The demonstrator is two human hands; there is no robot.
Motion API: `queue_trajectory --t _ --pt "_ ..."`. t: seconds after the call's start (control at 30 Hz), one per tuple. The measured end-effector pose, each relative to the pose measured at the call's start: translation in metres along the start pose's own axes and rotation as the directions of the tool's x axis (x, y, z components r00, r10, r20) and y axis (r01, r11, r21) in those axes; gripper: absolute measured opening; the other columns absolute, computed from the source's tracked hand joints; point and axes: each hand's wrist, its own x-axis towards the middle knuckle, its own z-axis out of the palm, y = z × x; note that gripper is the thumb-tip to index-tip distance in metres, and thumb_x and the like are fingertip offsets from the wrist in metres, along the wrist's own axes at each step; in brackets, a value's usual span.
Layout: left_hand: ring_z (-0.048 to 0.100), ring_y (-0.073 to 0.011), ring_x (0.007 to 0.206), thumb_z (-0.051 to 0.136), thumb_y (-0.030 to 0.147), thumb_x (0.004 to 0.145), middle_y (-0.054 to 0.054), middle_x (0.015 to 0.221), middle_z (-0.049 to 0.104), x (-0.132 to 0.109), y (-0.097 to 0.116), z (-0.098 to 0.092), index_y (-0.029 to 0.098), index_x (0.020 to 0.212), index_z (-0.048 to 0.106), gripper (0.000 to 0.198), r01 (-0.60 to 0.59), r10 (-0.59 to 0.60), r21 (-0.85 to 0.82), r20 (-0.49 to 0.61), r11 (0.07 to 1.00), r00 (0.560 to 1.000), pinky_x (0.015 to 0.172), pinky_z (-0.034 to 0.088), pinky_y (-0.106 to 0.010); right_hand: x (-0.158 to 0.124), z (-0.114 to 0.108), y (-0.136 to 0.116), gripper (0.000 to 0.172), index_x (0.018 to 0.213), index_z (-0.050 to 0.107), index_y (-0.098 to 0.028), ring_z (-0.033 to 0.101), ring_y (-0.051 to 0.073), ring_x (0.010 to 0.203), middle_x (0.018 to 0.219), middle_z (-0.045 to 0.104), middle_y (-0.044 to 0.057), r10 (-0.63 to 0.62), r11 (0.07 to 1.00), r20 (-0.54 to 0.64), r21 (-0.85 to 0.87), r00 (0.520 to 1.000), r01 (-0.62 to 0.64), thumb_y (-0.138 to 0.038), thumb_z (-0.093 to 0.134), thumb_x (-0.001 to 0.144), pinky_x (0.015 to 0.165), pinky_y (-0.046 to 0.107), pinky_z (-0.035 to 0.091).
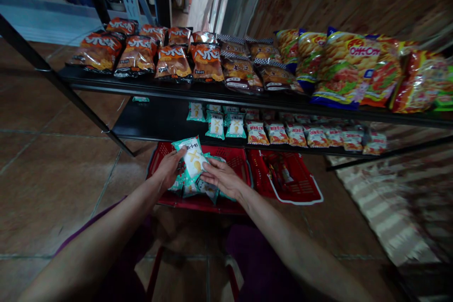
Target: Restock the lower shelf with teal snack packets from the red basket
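A teal-and-white snack bag [193, 158] is held between my two hands, its printed face turned up toward me. My left hand [170, 169] grips its left edge, with the thumb on the front. On the lower right side, the fingers of my right hand [222, 177] pinch the same bag. Just below is a red plastic basket [233, 151] with several more teal snack bags [208, 191] in it, partly covered by my hands. Matching teal bags [215, 124] stand in short rows on the lower black shelf [152, 120] beyond the basket.
Small red-and-white snack bags [278, 133] line the lower shelf's right part. Orange chip bags [173, 62], brown bags [244, 74] and large yellow-and-blue bags [341, 71] fill the upper shelf. A second red basket [300, 188] with a white handle sits on the floor at right.
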Motion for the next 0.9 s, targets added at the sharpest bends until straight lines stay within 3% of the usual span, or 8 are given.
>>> queue_trajectory --t 0.13,0.23,0.3,0.43,0.57,0.73,0.9 --pt "0.057 -0.0112 0.057 0.062 0.04 0.077 -0.003 0.072 0.064 -0.003 0.005 0.001 0.015 0.088 0.061 0.027 0.06 -0.06 -0.01 -0.02 0.998 0.998 0.053 0.043 -0.023 0.0 0.002 -0.002 0.027 0.092 0.063 -0.017 0.063 0.007 0.066 0.088 0.068 0.001 -0.005 1.0 -0.049 -0.01 0.999 0.005 -0.023 0.074 0.068 0.063 0.017 0.054" --pt "0.057 -0.0122 0.057 0.061 0.038 0.078 -0.003 0.071 0.064 -0.009 0.009 0.003 0.016 0.089 0.06 0.025 0.142 -0.143 0.02 0.053 0.99 0.988 0.054 0.044 -0.024 0.002 0.003 -0.002 0.02 0.083 0.063 -0.017 0.061 0.006 0.059 0.077 0.067 -0.001 -0.011 1.0 -0.104 0.013 0.995 0.012 -0.023 0.074 0.068 0.056 0.015 0.052" --pt "0.059 -0.0126 0.06 0.064 0.032 0.076 -0.003 0.077 0.066 -0.014 0.01 0.004 0.016 0.092 0.06 0.023 0.11 -0.112 0.032 0.093 0.993 0.989 0.055 0.045 -0.024 0.004 0.004 0.0 0.019 0.08 0.063 -0.016 0.06 0.005 0.057 0.073 0.066 -0.002 -0.038 0.999 -0.112 0.021 0.993 0.041 -0.024 0.075 0.067 0.054 0.014 0.051" --pt "0.061 -0.0126 0.062 0.062 0.019 0.077 -0.005 0.081 0.067 -0.016 0.009 0.008 0.015 0.096 0.059 0.02 0.085 -0.083 -0.04 0.057 0.996 0.995 0.06 0.048 -0.026 0.006 0.004 0.004 0.023 0.08 0.061 -0.017 0.059 0.004 0.056 0.068 0.064 -0.004 -0.076 0.996 -0.116 0.035 0.99 0.08 -0.021 0.077 0.064 0.053 0.012 0.05" --pt "0.058 -0.012 0.052 0.057 0.017 0.08 -0.003 0.067 0.064 -0.011 0.008 0.009 0.013 0.093 0.059 0.013 0.13 -0.125 -0.094 0.057 0.987 0.991 0.056 0.048 -0.025 0.003 0.006 0.004 0.027 0.078 0.058 -0.015 0.062 0.006 0.057 0.065 0.065 -0.002 -0.046 0.993 -0.166 0.096 0.985 0.063 -0.012 0.077 0.06 0.057 0.016 0.051" --pt "0.054 -0.0115 0.046 0.058 0.017 0.08 -0.001 0.056 0.059 -0.005 0.004 0.006 0.013 0.089 0.059 0.01 0.118 -0.113 -0.11 0.048 0.987 0.992 0.05 0.045 -0.024 0.0 0.007 0.007 0.021 0.072 0.057 -0.014 0.065 0.01 0.064 0.066 0.067 0.0 -0.013 0.987 -0.213 0.152 0.977 0.046 -0.013 0.075 0.062 0.065 0.02 0.054" --pt "0.052 -0.0108 0.045 0.057 0.016 0.08 0.001 0.055 0.058 -0.006 0.003 0.008 0.014 0.09 0.059 0.01 0.112 -0.108 -0.117 0.043 0.987 0.993 0.053 0.046 -0.025 0.002 0.01 0.012 0.022 0.068 0.058 -0.015 0.061 0.006 0.058 0.061 0.063 -0.004 -0.043 0.972 -0.233 0.214 0.972 0.095 -0.016 0.078 0.059 0.052 0.013 0.047"
